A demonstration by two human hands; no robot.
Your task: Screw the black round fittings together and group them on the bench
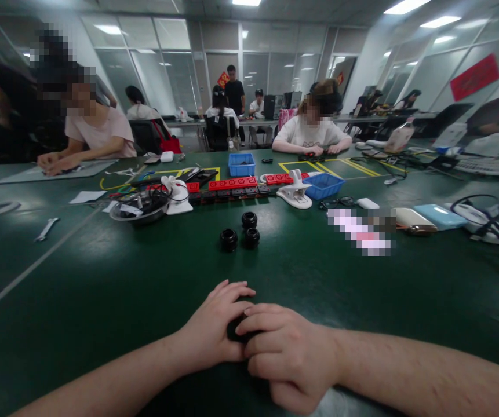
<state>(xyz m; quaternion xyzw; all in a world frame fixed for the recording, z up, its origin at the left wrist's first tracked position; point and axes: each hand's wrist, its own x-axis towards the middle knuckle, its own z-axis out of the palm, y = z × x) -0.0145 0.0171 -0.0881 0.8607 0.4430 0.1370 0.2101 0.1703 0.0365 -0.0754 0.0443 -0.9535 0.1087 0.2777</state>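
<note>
Left hand curled round dark part; right hand bent over it from right, grip unclear; axis hidden.

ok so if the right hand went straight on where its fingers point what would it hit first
The right hand would most likely meet the dark item at its fingertips first; the left hand lies just beyond. Exact contact and depth are unclear.

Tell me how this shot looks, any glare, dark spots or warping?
In the head view, ceiling lights burn white; in the head view, pale glare on the green tabletop; in the head view, stretching toward the sides; in the head view, deep shadow between left hand and right hand.
</note>
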